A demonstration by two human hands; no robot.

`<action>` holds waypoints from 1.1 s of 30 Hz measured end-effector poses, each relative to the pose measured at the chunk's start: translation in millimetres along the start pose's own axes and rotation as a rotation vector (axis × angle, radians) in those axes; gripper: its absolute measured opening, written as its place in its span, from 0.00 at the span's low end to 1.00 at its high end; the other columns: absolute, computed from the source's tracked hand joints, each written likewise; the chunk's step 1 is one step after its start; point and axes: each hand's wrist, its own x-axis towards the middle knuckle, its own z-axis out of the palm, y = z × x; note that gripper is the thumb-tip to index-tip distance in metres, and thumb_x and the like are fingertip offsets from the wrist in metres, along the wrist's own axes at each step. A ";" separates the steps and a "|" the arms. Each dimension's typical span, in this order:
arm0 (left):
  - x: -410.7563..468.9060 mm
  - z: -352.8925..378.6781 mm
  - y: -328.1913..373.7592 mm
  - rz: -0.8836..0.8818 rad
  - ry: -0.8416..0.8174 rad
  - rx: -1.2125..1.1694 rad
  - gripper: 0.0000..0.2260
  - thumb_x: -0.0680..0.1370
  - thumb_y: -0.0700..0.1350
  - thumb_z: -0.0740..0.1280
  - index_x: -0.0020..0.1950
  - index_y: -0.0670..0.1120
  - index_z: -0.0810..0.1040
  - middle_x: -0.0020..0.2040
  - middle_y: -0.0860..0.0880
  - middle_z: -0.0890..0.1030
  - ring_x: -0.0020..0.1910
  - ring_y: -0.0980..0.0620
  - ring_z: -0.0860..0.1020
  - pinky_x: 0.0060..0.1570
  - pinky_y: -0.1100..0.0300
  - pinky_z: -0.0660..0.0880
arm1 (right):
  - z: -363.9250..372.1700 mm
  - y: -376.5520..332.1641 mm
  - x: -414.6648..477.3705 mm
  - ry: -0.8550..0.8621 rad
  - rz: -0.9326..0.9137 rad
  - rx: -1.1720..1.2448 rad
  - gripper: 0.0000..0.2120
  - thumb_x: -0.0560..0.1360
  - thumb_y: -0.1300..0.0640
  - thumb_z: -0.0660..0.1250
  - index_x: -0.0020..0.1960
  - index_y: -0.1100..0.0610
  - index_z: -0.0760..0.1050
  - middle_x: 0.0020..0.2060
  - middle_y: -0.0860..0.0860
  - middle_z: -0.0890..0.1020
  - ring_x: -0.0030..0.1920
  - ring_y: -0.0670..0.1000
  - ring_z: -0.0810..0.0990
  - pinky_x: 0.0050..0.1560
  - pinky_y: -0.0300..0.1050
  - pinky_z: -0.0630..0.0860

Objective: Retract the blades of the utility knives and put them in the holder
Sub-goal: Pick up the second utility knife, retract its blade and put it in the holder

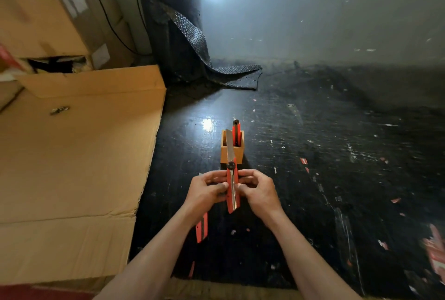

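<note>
A red utility knife (232, 199) is held upright between both hands, its long steel blade extended up in front of the holder. My left hand (206, 191) pinches its left side and my right hand (258, 190) grips its right side. A small wooden box holder (238, 153) stands just beyond on the black surface, with another red knife (236, 128) standing inside it. A third red knife (201, 227) lies on the surface under my left wrist, partly hidden.
Flattened cardboard (79, 155) covers the left side, with open boxes behind it. A roll of black bubble wrap (175, 32) stands at the back, its loose end spread on the surface. Scraps of tape and paper dot the black surface (337, 167) on the right.
</note>
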 end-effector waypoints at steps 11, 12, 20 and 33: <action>16.5 8.5 97.0 0.193 -0.022 -0.029 0.13 0.80 0.32 0.69 0.64 0.38 0.82 0.52 0.39 0.88 0.46 0.44 0.89 0.42 0.52 0.86 | -26.9 -95.7 29.1 0.046 -0.295 -0.018 0.12 0.79 0.61 0.70 0.61 0.52 0.77 0.47 0.54 0.86 0.47 0.49 0.88 0.45 0.44 0.86; 18.0 9.6 103.4 0.205 -0.024 -0.025 0.13 0.80 0.32 0.69 0.64 0.38 0.82 0.51 0.40 0.89 0.45 0.45 0.89 0.42 0.52 0.86 | -29.2 -105.3 30.5 0.068 -0.338 -0.057 0.13 0.80 0.59 0.69 0.63 0.51 0.76 0.47 0.52 0.86 0.46 0.47 0.87 0.44 0.41 0.85; 20.1 16.9 133.4 0.230 -0.074 -0.059 0.15 0.78 0.29 0.69 0.62 0.40 0.84 0.46 0.44 0.90 0.42 0.47 0.89 0.41 0.52 0.86 | -42.5 -151.1 40.9 0.112 -0.446 -0.217 0.09 0.81 0.57 0.68 0.59 0.49 0.79 0.48 0.51 0.85 0.49 0.51 0.85 0.51 0.57 0.85; 20.5 10.0 139.4 0.155 -0.058 -0.162 0.14 0.79 0.29 0.68 0.60 0.42 0.85 0.52 0.41 0.89 0.48 0.42 0.89 0.44 0.48 0.86 | -42.2 -137.5 25.1 -0.055 -0.380 -0.146 0.05 0.79 0.58 0.70 0.54 0.52 0.81 0.49 0.53 0.86 0.49 0.52 0.87 0.50 0.56 0.86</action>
